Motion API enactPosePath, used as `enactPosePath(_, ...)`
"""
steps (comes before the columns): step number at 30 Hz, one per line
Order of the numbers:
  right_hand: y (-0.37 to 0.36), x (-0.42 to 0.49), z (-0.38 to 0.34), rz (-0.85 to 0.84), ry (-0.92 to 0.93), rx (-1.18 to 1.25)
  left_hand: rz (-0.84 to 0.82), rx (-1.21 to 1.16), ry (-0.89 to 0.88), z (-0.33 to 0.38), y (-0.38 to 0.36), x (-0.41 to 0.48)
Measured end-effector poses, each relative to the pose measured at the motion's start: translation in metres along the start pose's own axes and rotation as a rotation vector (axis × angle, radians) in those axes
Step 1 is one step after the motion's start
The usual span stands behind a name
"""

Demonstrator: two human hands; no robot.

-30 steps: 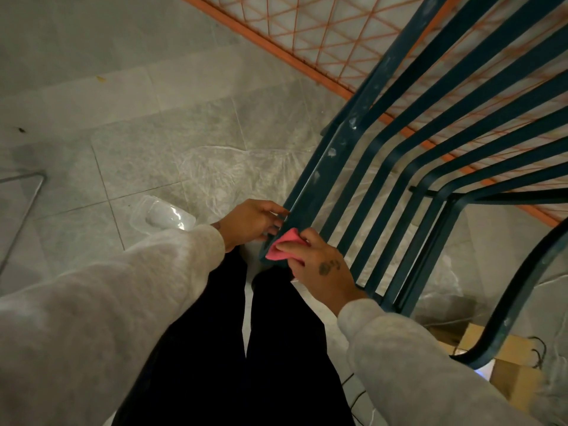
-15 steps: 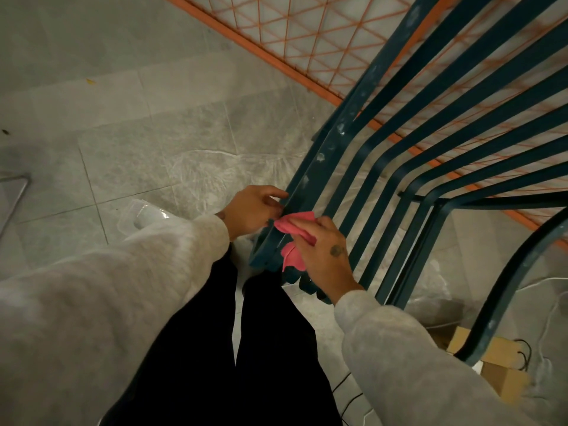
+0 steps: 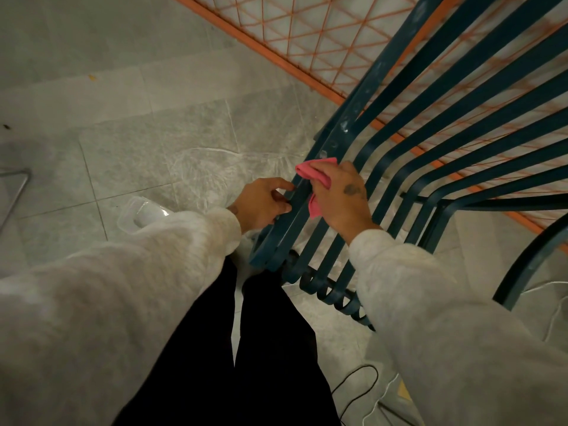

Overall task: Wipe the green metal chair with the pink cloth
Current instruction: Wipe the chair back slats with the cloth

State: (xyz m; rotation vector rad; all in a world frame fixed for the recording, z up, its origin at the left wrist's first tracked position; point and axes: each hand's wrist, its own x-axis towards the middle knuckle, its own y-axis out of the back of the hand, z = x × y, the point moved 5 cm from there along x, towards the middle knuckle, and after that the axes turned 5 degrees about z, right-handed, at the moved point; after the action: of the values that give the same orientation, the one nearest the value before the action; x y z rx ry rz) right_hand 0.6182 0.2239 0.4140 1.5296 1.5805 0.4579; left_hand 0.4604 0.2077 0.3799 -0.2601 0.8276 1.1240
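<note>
From the head view, the chair (image 3: 347, 130) is seen on the right, from near to far. It is made of dark green metal slats that run side by side, curl under at the near edge and bend upward farther off. Pale specks and scuffs are seen on the broad outer bar on its left side. The cloth (image 3: 316, 172) is pink and bunched, and it is pressed against that bar and the slat next to it.

The cloth is gripped by the right hand (image 3: 341, 199), with the fingers curled over it and one corner hanging below the palm. The outer bar is held by the left hand (image 3: 264, 204), its fingers wrapped round the edge, just beside the right hand.

Compared with half a second ago, the cloth has been carried farther up the bar, away from the curled near edge. The left hand has kept its grip on the bar.

A clear plastic tub (image 3: 135, 215) lies on the tiled floor (image 3: 153, 133) to the left, partly hidden by a pale sleeve (image 3: 123, 302). Something whitish is seen inside it, but what it is cannot be told. An orange mesh panel (image 3: 307, 35) stands behind the chair.
</note>
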Motion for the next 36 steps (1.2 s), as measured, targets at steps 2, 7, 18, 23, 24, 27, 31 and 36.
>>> enactPosePath(2,-0.007,-0.010,0.003,-0.008,-0.020,-0.011,-0.029,0.007,-0.010,0.002,0.000,0.000)
enactPosePath(7,-0.011,-0.055,0.001,-0.048,0.045,-0.025,-0.041,-0.049,0.008,0.002,0.001,0.000)
enactPosePath(18,-0.010,-0.030,-0.001,-0.001,0.065,-0.084,-0.056,-0.053,0.038,-0.002,0.001,0.000)
enactPosePath(23,-0.021,-0.064,0.004,-0.070,0.142,-0.059,-0.088,-0.042,0.024,0.000,0.002,0.000)
enactPosePath(24,-0.018,-0.059,0.004,-0.082,0.137,-0.070,-0.095,-0.046,0.028,0.000,0.002,0.001)
enactPosePath(27,-0.009,-0.035,0.004,-0.061,0.122,-0.120,-0.095,-0.043,0.049,-0.001,0.003,0.002)
enactPosePath(31,-0.004,-0.021,0.006,0.039,0.008,-0.073,-0.103,-0.031,0.056,-0.002,0.002,0.005)
enactPosePath(36,-0.023,-0.064,0.001,-0.025,0.083,-0.019,-0.110,-0.042,0.039,-0.002,0.003,0.005)
